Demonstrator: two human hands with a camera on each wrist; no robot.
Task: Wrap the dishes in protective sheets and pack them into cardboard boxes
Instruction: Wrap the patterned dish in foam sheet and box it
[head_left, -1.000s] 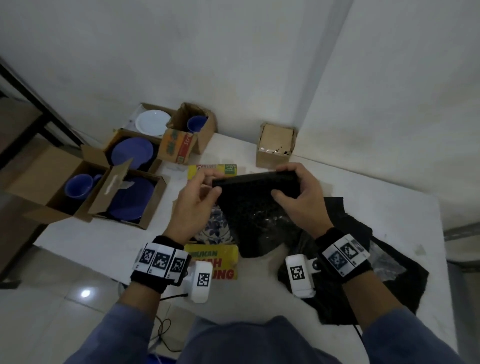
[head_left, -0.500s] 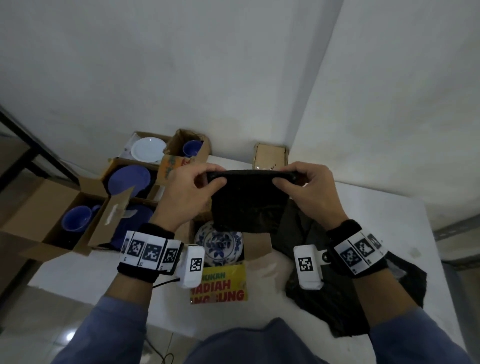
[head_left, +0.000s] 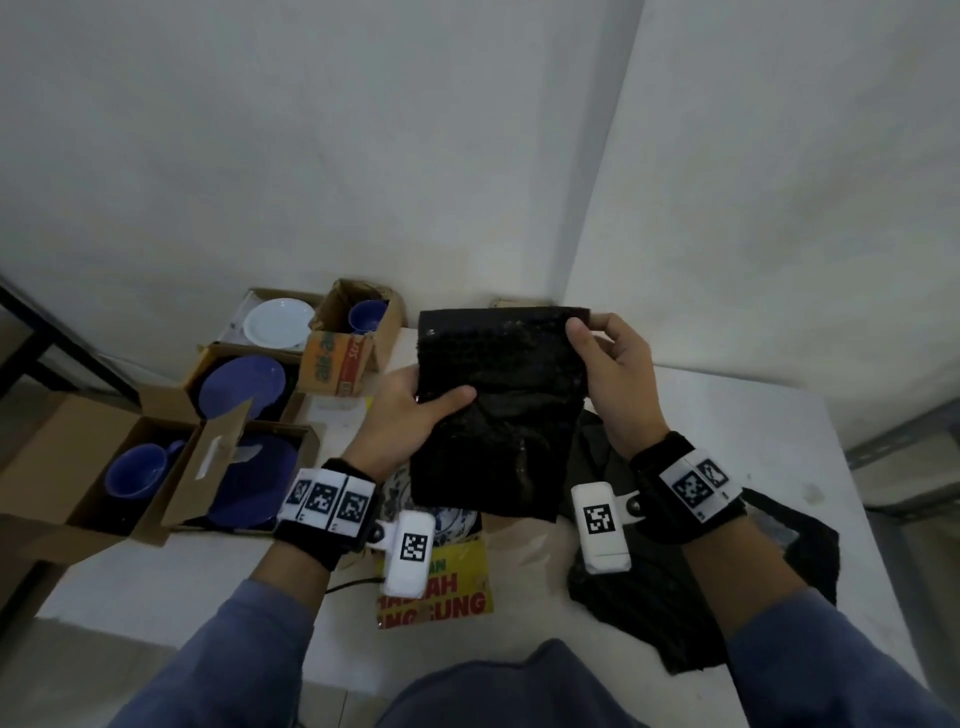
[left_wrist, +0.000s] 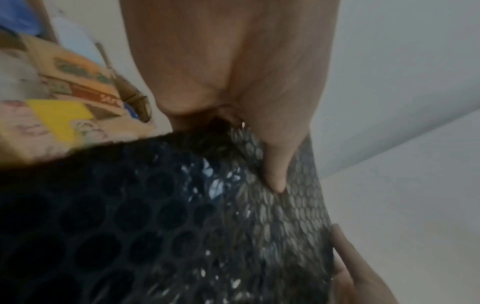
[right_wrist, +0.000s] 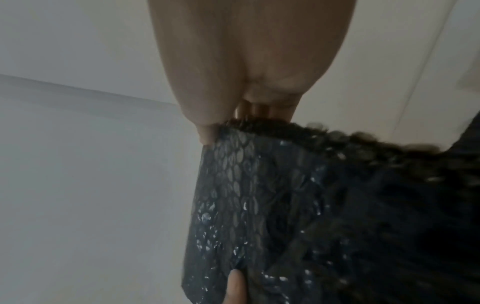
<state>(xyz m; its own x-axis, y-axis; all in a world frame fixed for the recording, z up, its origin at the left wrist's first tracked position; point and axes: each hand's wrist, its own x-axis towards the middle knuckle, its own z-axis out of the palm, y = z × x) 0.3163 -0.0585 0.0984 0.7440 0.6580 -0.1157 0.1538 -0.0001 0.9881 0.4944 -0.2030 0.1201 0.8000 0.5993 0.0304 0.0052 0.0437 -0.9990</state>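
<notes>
Hanging upright in the air above the table (head_left: 701, 415), a black sheet of bubble wrap (head_left: 498, 405) is held between both hands, its top edge level and its bottom edge free. The left hand (head_left: 400, 415) grips the sheet's left side, thumb across the front, while the right hand (head_left: 613, 379) pinches the top right corner between thumb and fingers. Up close the wrap shows rows of round glossy bubbles and a crease down the middle. Beneath it, partly hidden, a blue-and-white patterned plate (head_left: 452, 514) lies in an open box with a yellow printed flap (head_left: 441, 587). More black wrap (head_left: 727, 571) is heaped on the table to the right, reaching the near edge. To the left, off the table's side, open cardboard boxes hold a blue cup (head_left: 137, 470), blue plates (head_left: 241, 384), a white plate (head_left: 279, 323) and a small blue bowl (head_left: 366, 316). The table is white and sits in a corner of plain pale walls, with bare tabletop at its far right.
</notes>
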